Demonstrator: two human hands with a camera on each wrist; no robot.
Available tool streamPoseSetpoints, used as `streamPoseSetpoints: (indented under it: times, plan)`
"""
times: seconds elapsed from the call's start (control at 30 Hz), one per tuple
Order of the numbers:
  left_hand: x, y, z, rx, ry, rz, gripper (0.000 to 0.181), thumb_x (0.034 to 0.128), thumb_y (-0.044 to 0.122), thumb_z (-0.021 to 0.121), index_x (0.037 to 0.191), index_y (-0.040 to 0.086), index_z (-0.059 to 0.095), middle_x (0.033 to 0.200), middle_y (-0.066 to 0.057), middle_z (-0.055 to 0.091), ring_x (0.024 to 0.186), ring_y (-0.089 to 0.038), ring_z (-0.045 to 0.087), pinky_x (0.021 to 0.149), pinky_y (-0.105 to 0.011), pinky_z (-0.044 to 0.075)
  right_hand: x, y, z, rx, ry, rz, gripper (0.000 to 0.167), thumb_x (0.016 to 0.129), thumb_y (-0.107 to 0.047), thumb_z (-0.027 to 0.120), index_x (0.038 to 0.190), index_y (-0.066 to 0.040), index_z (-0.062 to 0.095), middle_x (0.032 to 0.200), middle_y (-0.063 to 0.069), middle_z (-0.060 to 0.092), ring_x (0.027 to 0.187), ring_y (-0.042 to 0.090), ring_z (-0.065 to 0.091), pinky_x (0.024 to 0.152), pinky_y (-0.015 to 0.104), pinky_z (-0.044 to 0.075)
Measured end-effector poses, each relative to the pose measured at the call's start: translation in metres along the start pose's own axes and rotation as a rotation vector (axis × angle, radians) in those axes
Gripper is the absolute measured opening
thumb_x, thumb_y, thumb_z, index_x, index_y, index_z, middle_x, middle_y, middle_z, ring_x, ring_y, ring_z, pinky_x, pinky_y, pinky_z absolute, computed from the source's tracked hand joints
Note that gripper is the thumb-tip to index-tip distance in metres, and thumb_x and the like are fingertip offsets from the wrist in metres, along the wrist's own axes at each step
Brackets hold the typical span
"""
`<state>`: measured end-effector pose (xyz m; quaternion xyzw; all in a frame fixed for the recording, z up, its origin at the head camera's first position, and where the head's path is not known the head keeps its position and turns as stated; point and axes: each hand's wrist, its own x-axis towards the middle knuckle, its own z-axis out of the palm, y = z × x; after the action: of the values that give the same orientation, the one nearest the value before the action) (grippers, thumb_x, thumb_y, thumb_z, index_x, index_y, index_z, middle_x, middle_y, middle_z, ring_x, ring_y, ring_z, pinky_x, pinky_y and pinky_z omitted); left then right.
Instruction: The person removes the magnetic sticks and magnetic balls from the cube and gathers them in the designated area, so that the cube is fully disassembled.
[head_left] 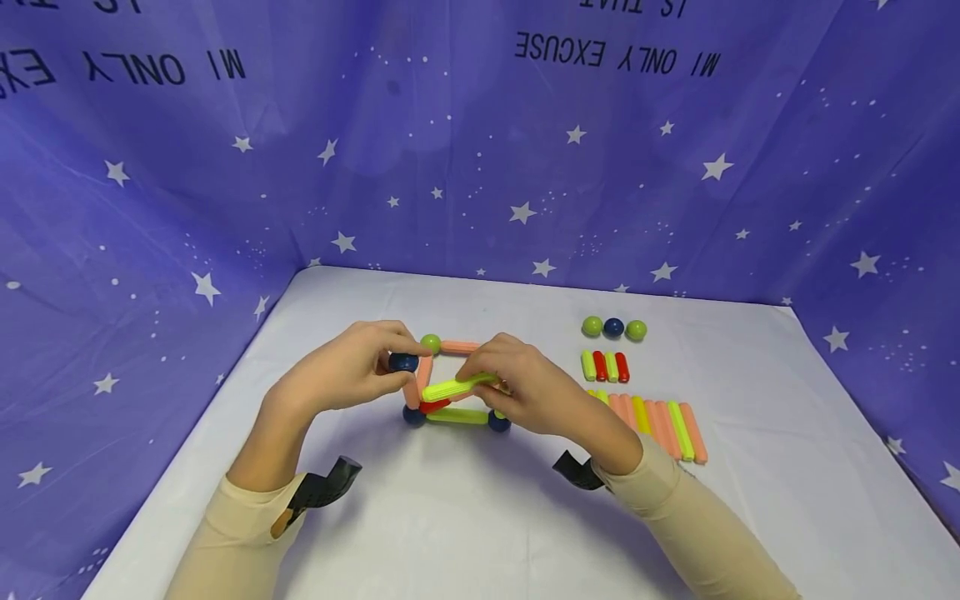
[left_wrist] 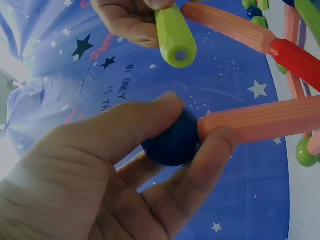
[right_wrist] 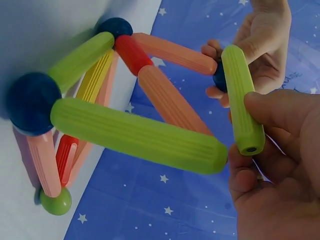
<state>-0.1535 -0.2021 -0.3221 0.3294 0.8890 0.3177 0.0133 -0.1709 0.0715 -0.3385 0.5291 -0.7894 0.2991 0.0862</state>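
My left hand [head_left: 348, 367] pinches a dark blue ball [left_wrist: 172, 140] between thumb and fingers; a pink stick [left_wrist: 265, 119] joins that ball and runs down to a blue ball [head_left: 414, 416] at the structure's lower left corner. In my right hand [head_left: 528, 387] a yellow-green stick [right_wrist: 242, 100] is gripped near one end, its other end pointing toward the left hand. Below the right hand, another green stick [right_wrist: 140, 135] slants up from a blue ball [right_wrist: 34, 104]. A red piece [right_wrist: 133, 55] and a pink stick [right_wrist: 175, 102] slant up in line from the corner ball.
On the white table [head_left: 465, 517], to the right, lie two green balls and a blue ball [head_left: 613, 327] in a row, several short red and green sticks [head_left: 623, 367], and a row of long sticks [head_left: 678, 432]. A starry purple cloth [head_left: 480, 167] stands behind and at the sides.
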Motion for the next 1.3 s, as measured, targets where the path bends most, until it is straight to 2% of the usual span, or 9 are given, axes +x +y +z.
streamPoseSetpoints:
  times: [0.1,0.3,0.4,0.57,0.8,0.93,1.1,1.3]
  plan:
    - [0.000,0.001,0.000,-0.018,-0.010,-0.014,0.036,0.0864,0.008,0.072,0.122,0.013,0.070,0.097,0.007,0.063,0.067,-0.012,0.054,0.062,-0.027,0.049,-0.005,0.000,-0.001,0.017,0.006,0.011,0.021,0.089,-0.005,0.070,0.107,-0.015,0.069,0.104,-0.009,0.066,0.094,0.009,0.052,0.070,0.026,0.047]
    - [0.000,0.002,0.000,0.005,-0.016,-0.033,0.036,0.0865,0.011,0.073,0.123,0.013,0.069,0.100,0.010,0.063,0.069,-0.011,0.055,0.065,-0.028,0.050,-0.019,0.010,-0.007,0.033,0.092,0.095,0.021,0.090,-0.008,0.069,0.109,-0.016,0.066,0.105,-0.011,0.062,0.091,0.007,0.051,0.073,0.028,0.046]
    - [0.001,0.002,0.000,0.036,-0.009,-0.043,0.036,0.0863,0.012,0.073,0.122,0.013,0.069,0.099,0.009,0.063,0.071,-0.011,0.056,0.065,-0.029,0.050,-0.031,0.017,-0.013,0.009,0.135,0.158,0.022,0.089,-0.008,0.068,0.109,-0.017,0.066,0.105,-0.012,0.063,0.086,0.008,0.051,0.069,0.030,0.045]
    - [0.002,0.003,-0.001,0.049,0.006,-0.067,0.035,0.0848,0.011,0.073,0.119,0.013,0.069,0.098,0.006,0.064,0.072,-0.012,0.056,0.062,-0.028,0.049,-0.057,0.030,-0.029,-0.050,0.185,0.306,0.025,0.087,-0.007,0.071,0.109,-0.019,0.067,0.099,-0.011,0.062,0.079,0.010,0.051,0.062,0.029,0.043]
    - [0.001,0.002,-0.002,0.040,0.017,-0.101,0.033,0.0834,0.011,0.075,0.116,0.013,0.070,0.095,0.006,0.065,0.075,-0.013,0.056,0.063,-0.029,0.050,-0.099,0.048,-0.045,-0.141,0.191,0.492,0.026,0.086,-0.008,0.073,0.109,-0.018,0.066,0.093,-0.009,0.058,0.072,0.013,0.049,0.058,0.028,0.043]
    - [-0.001,0.001,-0.003,0.032,0.018,-0.114,0.033,0.0839,0.012,0.075,0.116,0.014,0.069,0.092,0.007,0.063,0.075,-0.014,0.056,0.062,-0.029,0.049,-0.118,0.055,-0.052,-0.193,0.204,0.551,0.026,0.086,-0.008,0.072,0.109,-0.017,0.067,0.096,-0.007,0.061,0.076,0.012,0.049,0.064,0.029,0.043]
    - [-0.002,0.000,-0.002,0.021,0.021,-0.107,0.033,0.0844,0.010,0.073,0.116,0.015,0.069,0.090,0.007,0.063,0.074,-0.014,0.055,0.062,-0.030,0.047,-0.142,0.059,-0.060,-0.250,0.194,0.637,0.025,0.087,-0.007,0.069,0.111,-0.013,0.066,0.099,-0.002,0.062,0.081,0.015,0.048,0.064,0.032,0.043]
    - [0.000,0.001,-0.001,0.018,0.029,-0.087,0.033,0.0842,0.009,0.074,0.117,0.014,0.069,0.090,0.006,0.063,0.073,-0.014,0.055,0.063,-0.029,0.048,-0.175,0.064,-0.070,-0.302,0.154,0.841,0.024,0.090,-0.011,0.066,0.114,-0.008,0.065,0.100,0.008,0.062,0.082,0.023,0.050,0.064,0.035,0.043]
